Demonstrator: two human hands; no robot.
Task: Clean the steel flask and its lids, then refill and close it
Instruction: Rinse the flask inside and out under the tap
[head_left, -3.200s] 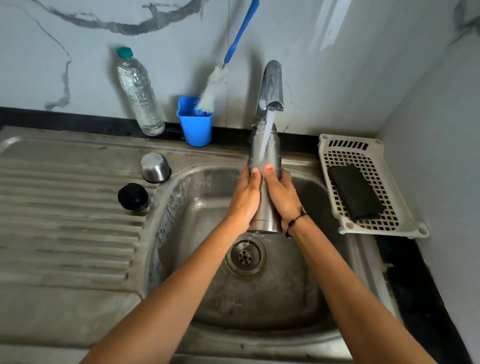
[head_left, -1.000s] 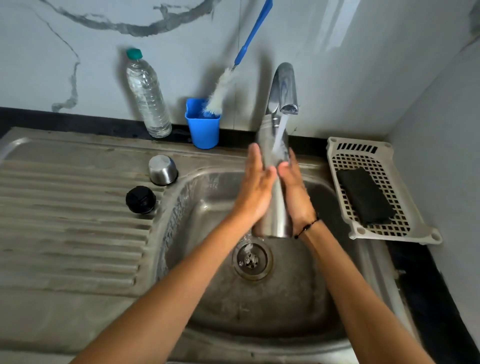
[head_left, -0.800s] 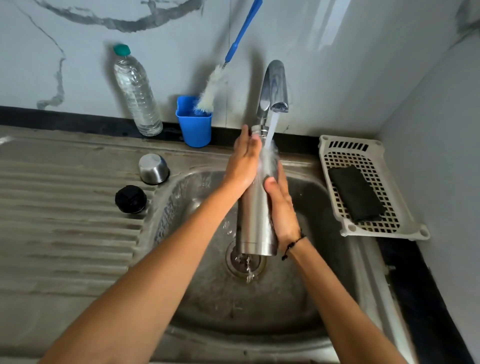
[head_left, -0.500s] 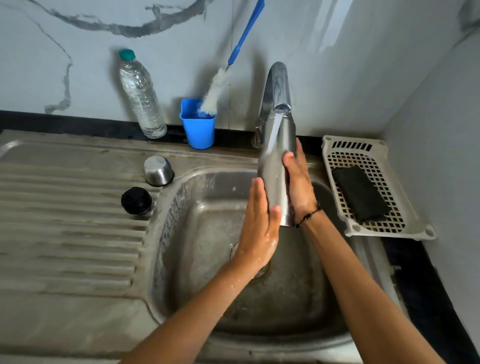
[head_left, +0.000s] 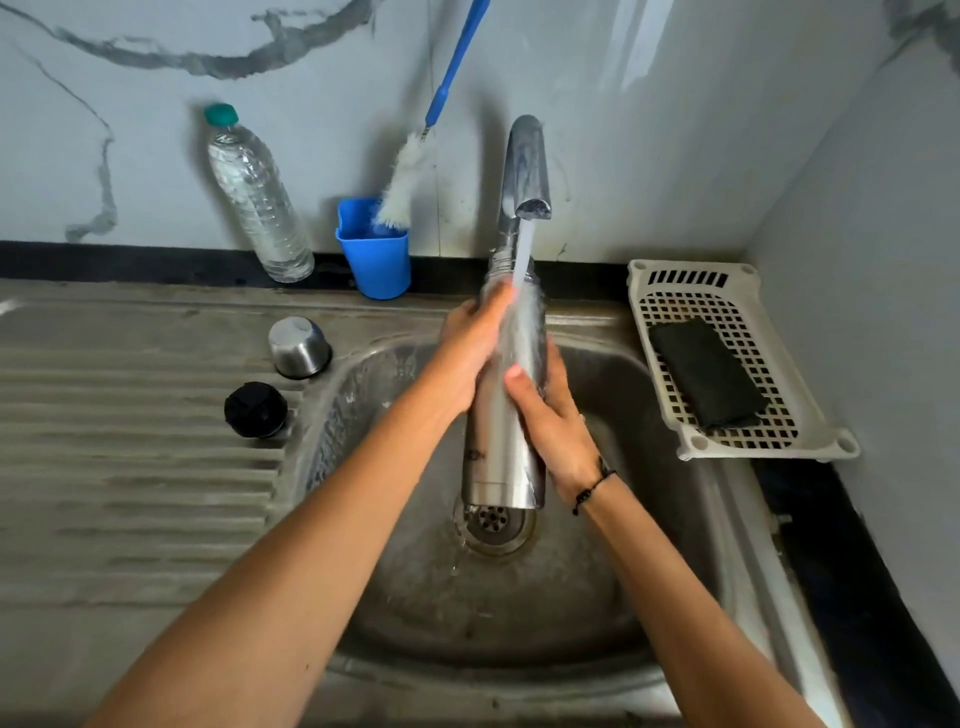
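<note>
Change: since half a second ago the steel flask (head_left: 506, 410) has dropped lower under the tap (head_left: 525, 166), and the left hand (head_left: 475, 345) has climbed to its upper body.
Fingers: left fingers wrap the flask near its neck; right hand (head_left: 553, 421) grips the middle, thumb in front.
Flask: upright at frame centre, above the drain (head_left: 493, 522), water running down it.
Lids: steel cup lid (head_left: 300, 346) and black stopper (head_left: 255, 409) on the bench left of the sink (head_left: 519, 613).

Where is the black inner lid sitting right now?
In the head view the black inner lid lies on the ribbed drainboard, left of the basin, just in front of the steel cap.
</note>
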